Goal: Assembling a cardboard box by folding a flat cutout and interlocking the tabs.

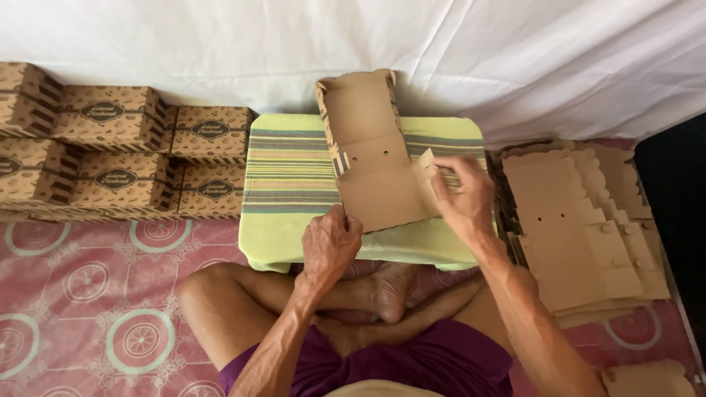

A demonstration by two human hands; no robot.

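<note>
Cardboard box (371,158) half-folded on striped counter (290,176). Your left hand (331,246) pins near edge, right hand (460,195) pinches side flap. Risk: flap creases crooked or tears if pinned edge slips.

Soft, even daylight fills the view, brightest on the white sheet (515,44) beyond the fingertips, which is nearly washed out. Shadows are faint: a thin one lies under the left hand (331,246) and another beneath the right hand (460,198). No hard glare. The right fingers (441,173) look slightly motion-blurred. Wide-angle bending curves the edges, and the far right corner falls dark.
</note>
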